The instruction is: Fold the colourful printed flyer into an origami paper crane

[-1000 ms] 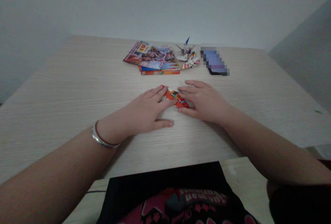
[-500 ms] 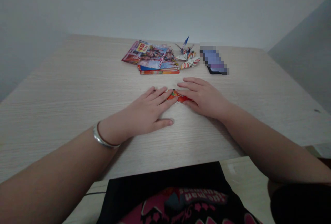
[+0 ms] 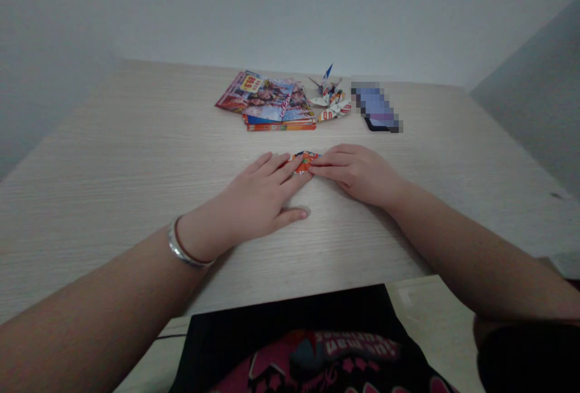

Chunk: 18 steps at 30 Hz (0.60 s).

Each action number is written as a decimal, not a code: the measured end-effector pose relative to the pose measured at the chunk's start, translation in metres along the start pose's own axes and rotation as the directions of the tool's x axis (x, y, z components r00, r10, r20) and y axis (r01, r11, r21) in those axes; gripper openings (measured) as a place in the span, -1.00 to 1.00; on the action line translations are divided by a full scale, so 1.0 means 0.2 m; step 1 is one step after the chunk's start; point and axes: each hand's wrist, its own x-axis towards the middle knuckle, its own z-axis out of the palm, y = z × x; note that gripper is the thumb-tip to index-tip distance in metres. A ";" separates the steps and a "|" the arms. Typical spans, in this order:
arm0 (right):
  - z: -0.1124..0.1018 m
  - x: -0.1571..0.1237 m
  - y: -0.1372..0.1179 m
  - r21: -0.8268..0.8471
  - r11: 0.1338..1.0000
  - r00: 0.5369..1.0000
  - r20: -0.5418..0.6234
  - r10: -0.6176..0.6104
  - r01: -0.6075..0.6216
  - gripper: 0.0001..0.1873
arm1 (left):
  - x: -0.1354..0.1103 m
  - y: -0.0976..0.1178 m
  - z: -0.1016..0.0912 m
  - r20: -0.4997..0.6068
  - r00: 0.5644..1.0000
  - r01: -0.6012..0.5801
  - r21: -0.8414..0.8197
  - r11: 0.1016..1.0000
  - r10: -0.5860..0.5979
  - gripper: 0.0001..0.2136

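A narrow piece of red-orange printed paper (image 3: pixel 305 163), seemingly folded, lies on the table between my hands. My left hand (image 3: pixel 265 194) rests flat on its left part, fingers stretched out and thumb spread away over the bare tabletop. At the right end, my right hand (image 3: pixel 360 170) has its fingers drawn together and closed on the paper, bending it up slightly. Both ends of the paper are hidden under the fingers.
Behind the hands lies a stack of colourful printed sheets (image 3: pixel 263 97). Folded paper cranes (image 3: pixel 333 103) stand to its right, then a phone (image 3: pixel 378 109) with a blurred-out screen. A pale wall (image 3: pixel 290 12) rises along the table's far edge.
The fingers of my right hand have come together and closed on the paper's right end, which now bows upward a little. My left hand stays nearly in place.
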 end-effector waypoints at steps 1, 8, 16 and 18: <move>0.00 0.00 -0.01 0.014 1.000 1.000 -0.001 -0.002 0.002 -0.66 | 0.00 0.00 0.00 0.013 1.000 -0.003 0.002 1.000 0.003 -0.28; -0.03 -0.03 0.01 0.058 0.991 0.990 0.079 0.113 -0.118 -0.66 | -0.02 -0.02 0.02 0.110 0.994 -0.019 -0.045 0.999 0.024 -0.20; -0.11 -0.07 0.04 -0.015 0.978 0.969 0.132 0.208 -0.208 -0.69 | -0.03 -0.04 -0.01 0.102 0.994 -0.038 -0.070 0.997 0.045 -0.17; -0.13 -0.07 0.04 -0.042 0.975 0.964 0.140 0.224 -0.220 -0.69 | -0.04 -0.04 -0.02 0.093 0.994 -0.045 -0.067 0.997 0.051 -0.19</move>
